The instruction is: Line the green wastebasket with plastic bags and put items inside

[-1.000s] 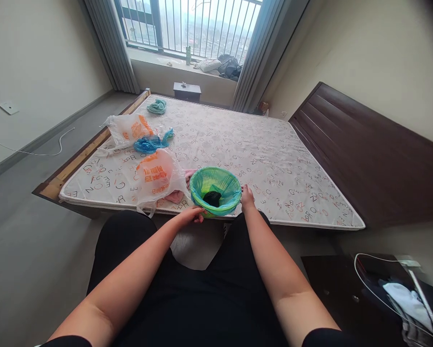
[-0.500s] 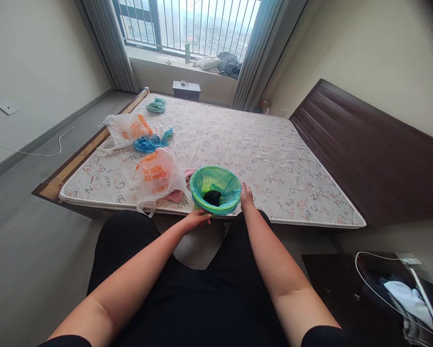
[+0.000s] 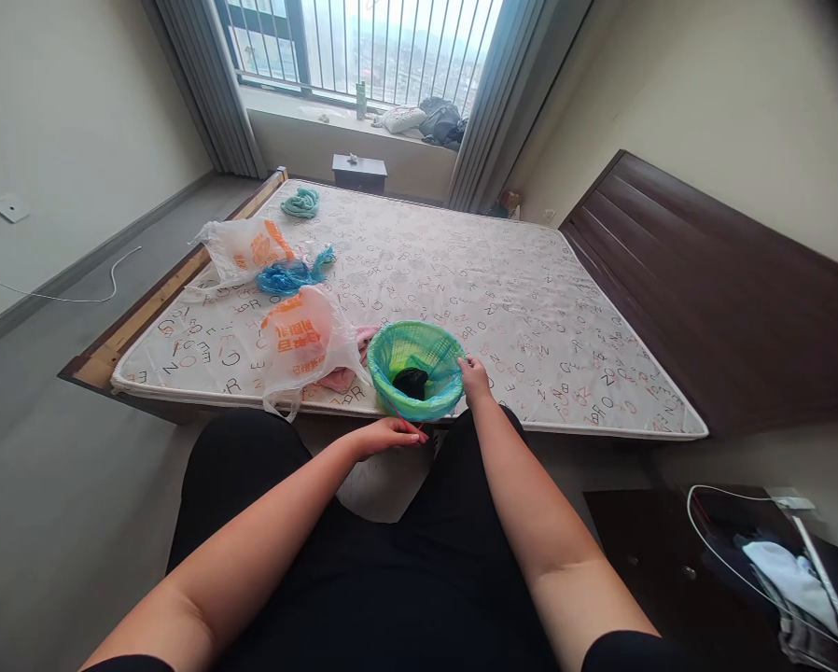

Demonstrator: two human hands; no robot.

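A green plastic basket-like bin point(image 3: 453, 355), lined with a thin blue-green bag point(image 3: 384, 350), stands between my knees at the mattress edge. A black bundle point(image 3: 411, 382) lies inside it. My right hand point(image 3: 473, 381) grips the bin's right rim, with the fingers pinched over the liner. Just below the near rim, my left hand point(image 3: 389, 437) pinches a thin red drawstring point(image 3: 411, 429) that runs up to the bin. Left of the bin are a pink cloth point(image 3: 339, 379) and a white plastic bag with orange print point(image 3: 303, 341).
On the patterned mattress point(image 3: 503, 280) lie another white bag point(image 3: 241, 250), a crumpled blue bag point(image 3: 289, 276) and a coiled teal cloth point(image 3: 300, 203). A dark headboard point(image 3: 713, 280) borders the right. A dark nightstand point(image 3: 635, 551) with clothes and a white cable stands at lower right.
My left hand has come away from the bin's near rim, toward me and slightly right, and the red drawstring now shows in its fingers. My right hand stays at the right rim.
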